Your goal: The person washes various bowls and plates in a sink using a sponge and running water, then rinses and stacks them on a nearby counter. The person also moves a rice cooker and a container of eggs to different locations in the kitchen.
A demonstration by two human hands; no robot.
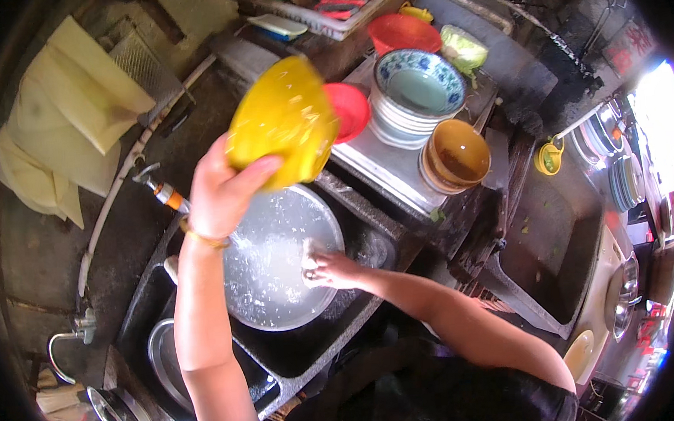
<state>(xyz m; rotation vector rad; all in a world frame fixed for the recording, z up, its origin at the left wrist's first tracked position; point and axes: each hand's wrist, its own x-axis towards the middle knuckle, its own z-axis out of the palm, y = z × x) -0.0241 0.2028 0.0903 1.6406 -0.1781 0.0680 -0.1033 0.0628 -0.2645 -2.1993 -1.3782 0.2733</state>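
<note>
My left hand (225,188) holds a yellow plastic container (282,121), its thumb on the near wall, raised above the far edge of a sink. Below it a large round metal basin (285,312) of sudsy, cloudy water sits in the dark stone sink (322,341). My right hand (332,270) is over the right part of the basin, its fingers closed on a whitish cloth or scrubber (310,264). Just right of the yellow container a red plastic dish (351,112) shows in part.
On the metal counter beyond stand stacked patterned bowls (419,84), brown bowls (460,151), a red basin (404,33) and a cabbage (463,47). A tap (168,195) with an orange band is behind my left wrist. Another metal basin (164,360) sits in the left sink bowl.
</note>
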